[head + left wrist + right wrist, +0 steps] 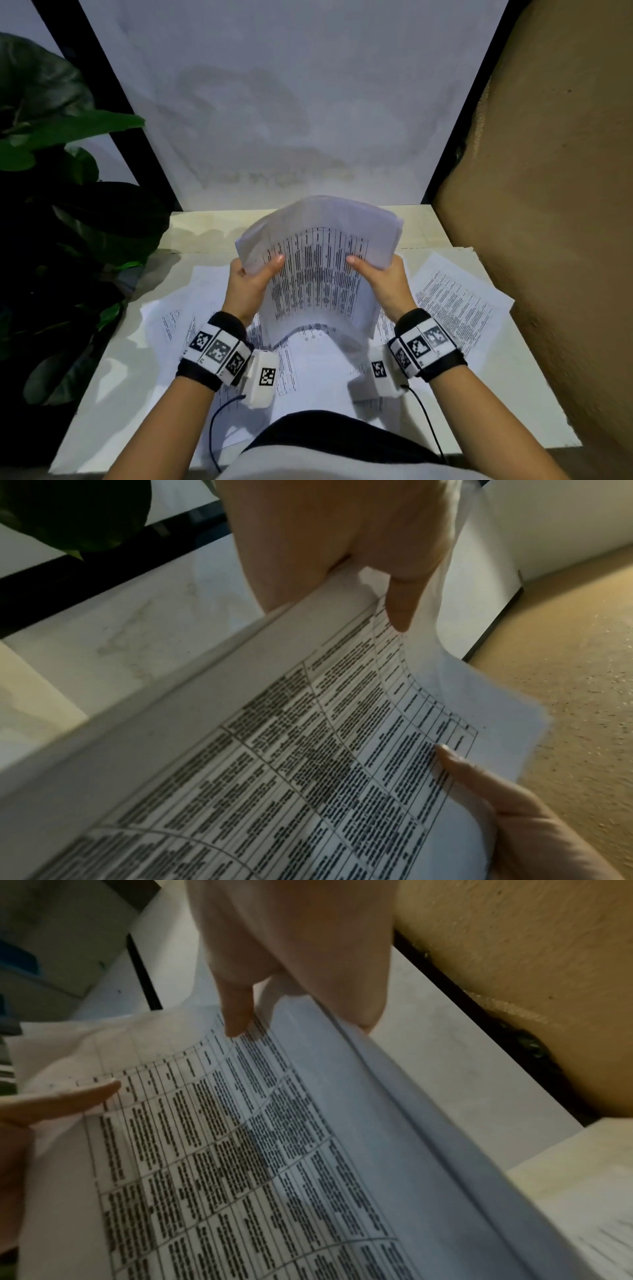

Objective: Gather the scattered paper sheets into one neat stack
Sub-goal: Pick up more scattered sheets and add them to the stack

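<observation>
Both hands hold one bundle of sheets (318, 270) upright.
Left hand (247, 287) and right hand (387, 284) each grip an edge, thumbs on print; only the head view shows loose sheets (459, 301) on the surface (113, 377).

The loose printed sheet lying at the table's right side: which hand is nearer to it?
Right. The right hand is just beside the loose sheet; the left hand is across the held stack.

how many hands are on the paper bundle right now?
2. The left hand grips the left edge of the paper bundle, the right hand grips its right edge, thumbs on the printed face. Fingers behind are hidden.
</observation>
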The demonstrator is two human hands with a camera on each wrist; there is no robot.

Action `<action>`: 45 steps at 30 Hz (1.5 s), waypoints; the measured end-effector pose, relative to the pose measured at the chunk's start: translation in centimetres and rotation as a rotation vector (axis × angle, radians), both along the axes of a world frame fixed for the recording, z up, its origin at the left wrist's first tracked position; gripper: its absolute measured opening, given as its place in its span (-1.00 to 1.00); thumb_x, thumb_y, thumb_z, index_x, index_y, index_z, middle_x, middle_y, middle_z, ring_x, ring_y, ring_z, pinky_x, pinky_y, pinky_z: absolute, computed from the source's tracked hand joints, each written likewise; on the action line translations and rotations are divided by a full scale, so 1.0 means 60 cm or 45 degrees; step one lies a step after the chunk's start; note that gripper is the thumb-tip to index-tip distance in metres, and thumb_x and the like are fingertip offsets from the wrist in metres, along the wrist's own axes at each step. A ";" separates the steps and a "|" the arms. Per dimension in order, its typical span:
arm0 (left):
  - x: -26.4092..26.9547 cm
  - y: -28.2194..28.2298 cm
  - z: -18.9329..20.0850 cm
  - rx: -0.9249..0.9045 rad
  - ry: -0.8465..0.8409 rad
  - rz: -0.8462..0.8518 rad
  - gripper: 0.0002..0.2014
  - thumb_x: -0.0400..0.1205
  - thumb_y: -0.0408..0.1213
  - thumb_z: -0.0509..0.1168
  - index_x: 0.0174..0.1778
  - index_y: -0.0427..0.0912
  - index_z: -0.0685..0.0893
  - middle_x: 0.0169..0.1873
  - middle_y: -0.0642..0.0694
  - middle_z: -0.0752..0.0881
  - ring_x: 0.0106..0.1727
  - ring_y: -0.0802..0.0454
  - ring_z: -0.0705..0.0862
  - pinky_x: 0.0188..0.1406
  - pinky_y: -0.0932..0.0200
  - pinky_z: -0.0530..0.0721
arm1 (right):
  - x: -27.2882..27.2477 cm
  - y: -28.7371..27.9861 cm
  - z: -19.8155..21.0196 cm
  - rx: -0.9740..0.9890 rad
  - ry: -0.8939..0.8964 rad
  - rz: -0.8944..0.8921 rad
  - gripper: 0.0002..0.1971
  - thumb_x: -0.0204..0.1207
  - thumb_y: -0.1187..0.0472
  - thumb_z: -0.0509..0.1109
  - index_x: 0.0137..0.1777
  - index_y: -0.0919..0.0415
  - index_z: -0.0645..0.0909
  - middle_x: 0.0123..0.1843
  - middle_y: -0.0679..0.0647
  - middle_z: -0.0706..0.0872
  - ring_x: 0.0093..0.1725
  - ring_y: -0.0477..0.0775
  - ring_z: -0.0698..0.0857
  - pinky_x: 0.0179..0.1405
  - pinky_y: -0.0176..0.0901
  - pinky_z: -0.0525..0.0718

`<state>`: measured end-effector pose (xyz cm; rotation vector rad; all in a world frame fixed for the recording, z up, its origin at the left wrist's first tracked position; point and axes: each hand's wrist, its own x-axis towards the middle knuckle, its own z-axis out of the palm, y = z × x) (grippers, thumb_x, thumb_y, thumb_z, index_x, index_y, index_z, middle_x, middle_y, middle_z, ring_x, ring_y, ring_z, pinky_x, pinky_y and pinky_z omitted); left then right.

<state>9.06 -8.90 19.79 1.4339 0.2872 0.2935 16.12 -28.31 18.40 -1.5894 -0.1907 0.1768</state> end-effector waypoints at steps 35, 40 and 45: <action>-0.053 0.094 -0.180 0.130 0.693 0.403 -0.57 0.57 -0.10 0.26 0.23 -0.35 0.47 0.13 -0.38 0.61 0.25 -0.35 0.55 0.32 -0.31 0.52 | 0.020 -0.055 -0.255 -1.159 0.877 -0.245 -0.26 0.33 0.16 0.54 0.42 0.45 0.30 0.22 0.37 0.65 0.02 0.29 0.70 0.03 0.08 0.72; -0.052 0.099 -0.187 0.167 0.694 0.371 -0.60 0.58 -0.11 0.26 0.12 -0.41 0.51 -0.35 -0.09 0.51 -0.25 -0.07 0.49 -0.17 0.00 0.55 | -0.003 -0.016 -0.251 -1.493 0.682 -0.202 -0.04 0.23 -0.20 0.50 0.48 0.31 0.16 0.51 0.34 0.27 0.47 0.35 0.31 0.35 0.28 0.43; -0.053 0.093 -0.186 0.209 0.721 0.365 -0.70 0.59 -0.10 0.25 0.05 -0.27 0.48 -0.34 -0.10 0.53 -0.26 -0.03 0.52 -0.18 0.06 0.55 | -0.019 0.008 -0.272 -1.403 0.576 -0.053 -0.19 0.26 0.05 0.57 0.37 0.30 0.19 0.30 0.31 0.52 0.24 0.32 0.58 0.18 0.17 0.61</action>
